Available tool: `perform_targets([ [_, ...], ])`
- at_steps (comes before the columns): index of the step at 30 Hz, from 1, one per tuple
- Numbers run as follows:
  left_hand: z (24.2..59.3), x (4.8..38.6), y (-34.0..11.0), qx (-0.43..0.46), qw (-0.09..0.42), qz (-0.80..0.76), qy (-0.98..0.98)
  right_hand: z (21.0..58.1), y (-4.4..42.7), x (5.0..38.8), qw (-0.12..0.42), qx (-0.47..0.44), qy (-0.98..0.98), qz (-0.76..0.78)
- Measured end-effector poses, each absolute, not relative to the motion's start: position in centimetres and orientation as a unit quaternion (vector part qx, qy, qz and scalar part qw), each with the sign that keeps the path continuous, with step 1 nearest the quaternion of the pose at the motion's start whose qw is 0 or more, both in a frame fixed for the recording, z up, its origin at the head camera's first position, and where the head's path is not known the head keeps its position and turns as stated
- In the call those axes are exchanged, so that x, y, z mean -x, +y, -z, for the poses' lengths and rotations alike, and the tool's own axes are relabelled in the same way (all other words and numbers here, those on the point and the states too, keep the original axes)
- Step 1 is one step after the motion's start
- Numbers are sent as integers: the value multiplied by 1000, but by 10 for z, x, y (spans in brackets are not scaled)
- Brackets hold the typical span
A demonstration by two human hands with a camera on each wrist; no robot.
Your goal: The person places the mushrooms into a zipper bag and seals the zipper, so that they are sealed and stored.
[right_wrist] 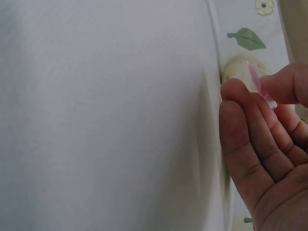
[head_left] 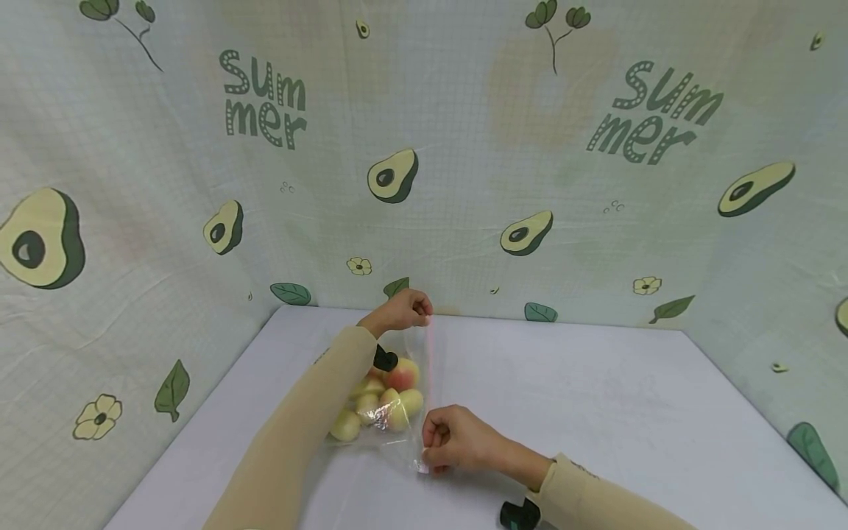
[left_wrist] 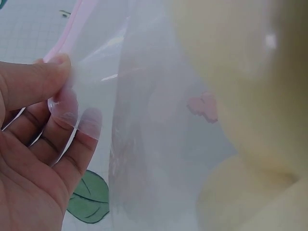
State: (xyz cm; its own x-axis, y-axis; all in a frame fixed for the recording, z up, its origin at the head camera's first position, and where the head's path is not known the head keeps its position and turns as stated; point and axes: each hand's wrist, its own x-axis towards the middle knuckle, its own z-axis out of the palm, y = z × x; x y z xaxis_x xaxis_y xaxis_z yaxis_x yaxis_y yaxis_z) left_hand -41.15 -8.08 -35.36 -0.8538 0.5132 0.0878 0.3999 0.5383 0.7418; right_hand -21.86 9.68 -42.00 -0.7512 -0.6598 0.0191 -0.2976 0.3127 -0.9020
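A clear zip-top bag (head_left: 417,346) with a pink seal strip holds several yellow and red-blushed round fruits (head_left: 403,375), which look like peaches or apricots. At the far end of the strip my left hand (head_left: 405,308) pinches the bag's corner between thumb and fingers; the left wrist view shows the thumb (left_wrist: 38,82) on the clear film. My right hand (head_left: 460,439) grips the near end of the same strip. In the right wrist view a bit of pink strip (right_wrist: 255,79) shows by the thumb. The left sleeve hides part of the bag.
The bag lies on a white table (head_left: 563,397), left of its middle. Behind and at the sides hangs a pale cloth (head_left: 457,110) printed with avocados, leaves and lettering. A black wrist camera (head_left: 520,514) sits under the right wrist, another (head_left: 384,359) at the left.
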Motion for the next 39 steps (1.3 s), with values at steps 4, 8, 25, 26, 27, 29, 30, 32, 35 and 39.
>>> perform_targets([
  [4, 354, 412, -81, -265, 68, -402, 874, 421, 97, 217, 183, 303, 788, 503],
  [8, 353, 412, -81, -265, 68, -399, 875, 422, 97, 216, 185, 298, 790, 503],
  [25, 354, 413, -79, -259, 67, -402, 876, 424, 98, 216, 188, 305, 787, 502],
  [26, 354, 413, -79, -259, 67, -402, 876, 424, 98, 216, 188, 305, 787, 502],
  [27, 354, 412, -79, -258, 68, -401, 876, 423, 98, 216, 189, 305, 787, 502],
  [29, 354, 413, -78, -257, 67, -400, 877, 424, 98, 215, 189, 306, 786, 503],
  [30, 355, 413, -78, -256, 67, -398, 878, 424, 98, 215, 189, 307, 785, 504],
  [32, 355, 413, -78, -255, 67, -395, 880, 424, 98, 215, 191, 306, 783, 507],
  [35, 356, 413, -78, -254, 67, -391, 882, 425, 99, 215, 191, 310, 780, 509],
  [39, 355, 412, -78, -253, 65, -386, 885, 426, 101, 216, 188, 313, 782, 505],
])
